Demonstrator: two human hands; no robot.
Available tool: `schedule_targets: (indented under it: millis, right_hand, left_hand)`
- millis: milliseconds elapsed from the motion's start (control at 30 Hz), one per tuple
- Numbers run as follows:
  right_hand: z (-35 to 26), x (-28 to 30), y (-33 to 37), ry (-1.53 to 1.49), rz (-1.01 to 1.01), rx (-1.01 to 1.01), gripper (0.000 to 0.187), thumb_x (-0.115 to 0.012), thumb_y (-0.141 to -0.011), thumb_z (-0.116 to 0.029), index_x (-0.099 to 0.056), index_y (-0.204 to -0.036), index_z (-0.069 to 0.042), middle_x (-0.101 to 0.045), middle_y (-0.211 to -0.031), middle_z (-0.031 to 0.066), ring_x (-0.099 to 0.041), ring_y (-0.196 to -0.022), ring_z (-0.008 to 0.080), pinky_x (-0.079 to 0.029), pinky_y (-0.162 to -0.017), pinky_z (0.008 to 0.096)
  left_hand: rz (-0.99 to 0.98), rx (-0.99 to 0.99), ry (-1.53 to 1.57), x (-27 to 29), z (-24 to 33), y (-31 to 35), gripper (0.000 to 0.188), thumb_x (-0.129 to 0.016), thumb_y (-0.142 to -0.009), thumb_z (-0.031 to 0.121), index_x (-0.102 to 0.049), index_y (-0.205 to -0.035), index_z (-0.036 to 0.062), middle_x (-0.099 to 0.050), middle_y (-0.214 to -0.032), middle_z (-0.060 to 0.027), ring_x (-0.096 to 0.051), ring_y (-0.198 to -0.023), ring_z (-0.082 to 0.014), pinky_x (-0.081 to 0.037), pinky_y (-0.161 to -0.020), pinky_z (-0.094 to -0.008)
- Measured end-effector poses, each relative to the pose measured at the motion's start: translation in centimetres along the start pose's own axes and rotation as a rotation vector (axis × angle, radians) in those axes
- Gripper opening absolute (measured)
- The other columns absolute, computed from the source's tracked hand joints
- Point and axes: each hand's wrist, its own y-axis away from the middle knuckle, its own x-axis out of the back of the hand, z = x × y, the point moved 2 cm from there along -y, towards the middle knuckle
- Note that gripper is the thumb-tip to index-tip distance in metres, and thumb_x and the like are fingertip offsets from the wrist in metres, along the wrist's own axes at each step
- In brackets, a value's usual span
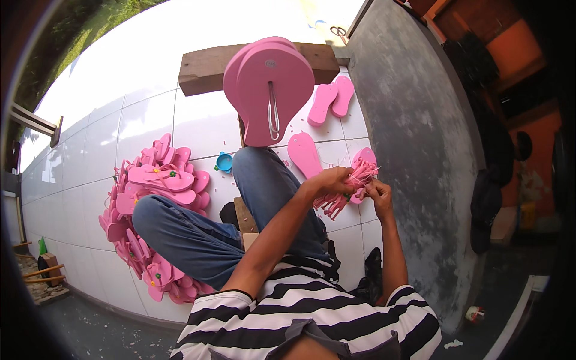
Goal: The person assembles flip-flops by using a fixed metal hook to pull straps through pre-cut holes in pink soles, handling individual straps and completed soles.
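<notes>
A bundle of thin pink flip-flop straps [362,173] is gripped in my left hand [332,181], its loose ends hanging below the fingers. My right hand [379,197] is closed at the bundle's right side, fingertips pinched on a strap there. Beyond my knees, a stack of pink foam soles [252,72] rests against a wooden beam [201,69]. A looped metal wire tool [273,114] lies along the front sole. Close to my hands, one loose pink sole [304,154] lies on the tiles, and another pink sole [366,157] is partly hidden behind the bundle.
A large heap of strapped pink flip-flops [168,178] lies left of my legs. Beside my knee sits a small blue bowl [224,162] among pink scraps. Two soles [324,103] lie near the grey wall [414,120] on my right. Scissors [339,32] lie at the far end.
</notes>
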Motion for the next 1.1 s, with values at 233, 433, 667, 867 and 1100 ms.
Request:
schedule_targets:
  millis: [233, 433, 667, 867, 1100]
  right_hand:
    - [-4.6, 15.8, 7.7, -0.312, 0.758, 0.16, 0.044, -0.053, -0.1, -0.032, -0.031, -0.066, -0.016, -0.031, -0.063, -0.0022, -0.037, -0.058, 0.0098, -0.038, -0.056, 0.0263]
    - [-0.8, 3.1, 5.1, 0.165, 0.496, 0.008, 0.023, -0.056, -0.101, -0.029, -0.058, -0.091, -0.008, -0.057, -0.081, 0.0002, -0.058, -0.076, 0.0101, -0.051, -0.07, 0.0254]
    - [3.2, -8.6, -1.4, -0.089, 0.072, -0.096, 0.074, -0.069, -0.091, -0.037, -0.034, -0.145, -0.003, -0.053, -0.13, 0.0124, -0.055, -0.117, 0.0204, -0.044, -0.1, 0.0352]
    - [6.4, -7.5, -2.7, -0.461, 0.098, -0.3, 0.057, -0.065, -0.087, -0.019, -0.043, -0.138, -0.004, -0.062, -0.114, 0.0093, -0.065, -0.097, 0.0183, -0.057, -0.08, 0.0312]
    - [9.0, -2.2, 1.3, -0.316, 0.161, -0.338, 0.042, -0.06, -0.087, -0.016, -0.052, -0.126, -0.004, -0.063, -0.103, 0.0058, -0.065, -0.089, 0.0148, -0.056, -0.078, 0.0289]
  left_hand:
    - [0.399, -0.059, 0.524, 6.5, 2.6, 3.6, 0.037, -0.07, -0.088, 0.027, -0.059, -0.111, 0.0005, -0.067, -0.09, -0.0087, -0.064, -0.082, -0.016, -0.052, -0.076, -0.0329]
    - [0.47, 0.098, 0.383, 3.8, 2.2, 1.8, 0.041, -0.058, -0.097, 0.037, -0.059, -0.113, -0.0011, -0.068, -0.092, -0.0124, -0.063, -0.084, -0.0189, -0.05, -0.078, -0.0362]
    - [0.321, 0.034, 0.341, 2.9, -0.7, 1.4, 0.056, -0.031, -0.107, 0.044, -0.064, -0.108, -0.0021, -0.065, -0.087, -0.0066, -0.056, -0.079, -0.0127, -0.049, -0.075, -0.0326]
    - [0.363, 0.217, -0.262, 3.9, -1.5, 1.7, 0.055, -0.034, -0.105, 0.043, -0.069, -0.088, 0.0038, -0.068, -0.066, -0.0068, -0.066, -0.064, -0.0227, -0.052, -0.066, -0.0387]
    - [0.762, 0.32, -0.289, 5.8, -1.2, 1.1, 0.055, -0.033, -0.106, 0.04, -0.063, -0.078, 0.0039, -0.061, -0.055, -0.0067, -0.064, -0.058, -0.027, -0.05, -0.061, -0.0403]
